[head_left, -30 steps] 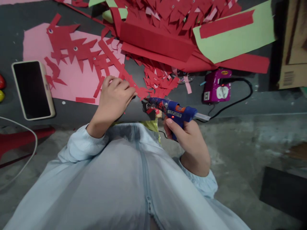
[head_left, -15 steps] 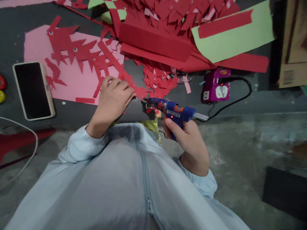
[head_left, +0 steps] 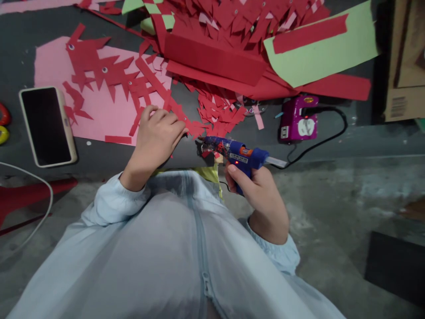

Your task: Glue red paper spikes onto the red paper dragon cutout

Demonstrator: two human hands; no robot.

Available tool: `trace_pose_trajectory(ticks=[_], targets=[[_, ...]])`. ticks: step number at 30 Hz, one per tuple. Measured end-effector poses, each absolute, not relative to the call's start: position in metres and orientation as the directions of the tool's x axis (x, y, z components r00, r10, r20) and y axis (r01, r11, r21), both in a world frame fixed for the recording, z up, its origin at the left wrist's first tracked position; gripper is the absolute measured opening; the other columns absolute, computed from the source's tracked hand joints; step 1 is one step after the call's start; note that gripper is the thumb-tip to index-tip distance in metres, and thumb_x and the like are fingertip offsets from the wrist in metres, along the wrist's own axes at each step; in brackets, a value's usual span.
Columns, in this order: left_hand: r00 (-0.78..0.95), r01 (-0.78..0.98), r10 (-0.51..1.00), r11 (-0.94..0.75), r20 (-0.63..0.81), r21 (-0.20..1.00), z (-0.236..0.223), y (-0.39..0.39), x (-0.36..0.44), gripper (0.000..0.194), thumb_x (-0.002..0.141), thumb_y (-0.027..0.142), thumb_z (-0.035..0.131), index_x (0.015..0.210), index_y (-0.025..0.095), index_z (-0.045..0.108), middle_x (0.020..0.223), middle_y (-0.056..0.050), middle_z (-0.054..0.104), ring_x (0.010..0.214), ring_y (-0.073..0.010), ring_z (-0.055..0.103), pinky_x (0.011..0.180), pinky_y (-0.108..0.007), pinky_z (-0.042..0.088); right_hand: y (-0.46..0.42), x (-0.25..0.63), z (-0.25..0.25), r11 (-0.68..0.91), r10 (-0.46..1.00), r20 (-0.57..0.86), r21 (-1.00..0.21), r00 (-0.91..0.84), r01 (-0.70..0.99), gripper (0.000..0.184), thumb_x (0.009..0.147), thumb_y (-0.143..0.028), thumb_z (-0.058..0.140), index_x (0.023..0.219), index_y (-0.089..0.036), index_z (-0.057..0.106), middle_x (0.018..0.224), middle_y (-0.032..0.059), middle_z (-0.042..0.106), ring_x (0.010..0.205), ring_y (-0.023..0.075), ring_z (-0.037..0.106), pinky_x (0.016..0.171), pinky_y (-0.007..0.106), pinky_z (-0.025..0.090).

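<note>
My right hand (head_left: 260, 195) is closed round the grip of a blue glue gun (head_left: 239, 153), whose nozzle points left towards a small red paper piece (head_left: 193, 129). My left hand (head_left: 156, 135) pinches that red piece at its fingertips, just left of the nozzle. A heap of red paper scraps (head_left: 221, 113) lies right behind both hands. My light blue sleeves and jacket fill the lower half of the view.
A pink sheet (head_left: 99, 110) with jagged red cut-outs lies at the left, next to a phone (head_left: 46, 126). Folded red paper (head_left: 215, 57) and a green sheet (head_left: 318, 57) lie behind. A purple power socket (head_left: 299, 119) with a black cable stands right. A cardboard box (head_left: 405, 66) is at far right.
None of note: both hands hold their places, with the glue gun shifted very slightly to the left.
</note>
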State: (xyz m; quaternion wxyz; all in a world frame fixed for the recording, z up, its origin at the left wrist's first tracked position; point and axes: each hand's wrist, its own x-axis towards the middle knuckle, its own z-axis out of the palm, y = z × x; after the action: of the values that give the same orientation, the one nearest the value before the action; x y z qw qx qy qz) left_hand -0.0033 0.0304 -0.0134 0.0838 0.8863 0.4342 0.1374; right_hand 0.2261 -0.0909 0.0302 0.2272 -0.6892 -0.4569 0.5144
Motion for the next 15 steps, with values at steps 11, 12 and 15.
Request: trace_pose_trajectory(ticks=[11, 12, 15], targets=[[0.574, 0.783, 0.808, -0.589, 0.131, 0.201, -0.014, 0.029, 0.002, 0.034, 0.105, 0.032, 0.039, 0.099, 0.024, 0.072, 0.095, -0.005, 0.072, 0.095, -0.0222, 0.062, 0.105, -0.047, 0.040, -0.076, 0.214, 0.025, -0.462, 0.874, -0.486, -0.820, 0.015, 0.340, 0.044, 0.091, -0.056, 0.056, 0.062, -0.023, 0.051, 0.052, -0.0012, 0.053, 0.049, 0.0123, 0.049, 0.050, 0.028, 0.038], [0.573, 0.783, 0.809, -0.587, 0.130, 0.207, -0.014, 0.029, 0.002, 0.033, 0.104, 0.032, 0.040, 0.099, 0.024, 0.072, 0.096, -0.005, 0.072, 0.096, -0.0225, 0.062, 0.105, -0.047, 0.040, -0.075, 0.212, 0.023, -0.465, 0.872, -0.489, -0.816, 0.019, 0.343, 0.044, 0.090, -0.057, 0.056, 0.063, -0.023, 0.051, 0.052, -0.0013, 0.053, 0.049, 0.0123, 0.049, 0.050, 0.028, 0.038], [0.573, 0.778, 0.808, -0.589, 0.140, 0.217, -0.017, 0.030, 0.001, 0.028, 0.102, 0.029, 0.044, 0.098, 0.024, 0.071, 0.095, -0.005, 0.071, 0.097, -0.0226, 0.061, 0.103, -0.046, 0.041, -0.071, 0.208, 0.019, -0.469, 0.867, -0.499, -0.799, 0.020, 0.376, 0.044, 0.090, -0.057, 0.056, 0.063, -0.023, 0.052, 0.052, -0.0012, 0.055, 0.049, 0.0125, 0.050, 0.051, 0.028, 0.039]])
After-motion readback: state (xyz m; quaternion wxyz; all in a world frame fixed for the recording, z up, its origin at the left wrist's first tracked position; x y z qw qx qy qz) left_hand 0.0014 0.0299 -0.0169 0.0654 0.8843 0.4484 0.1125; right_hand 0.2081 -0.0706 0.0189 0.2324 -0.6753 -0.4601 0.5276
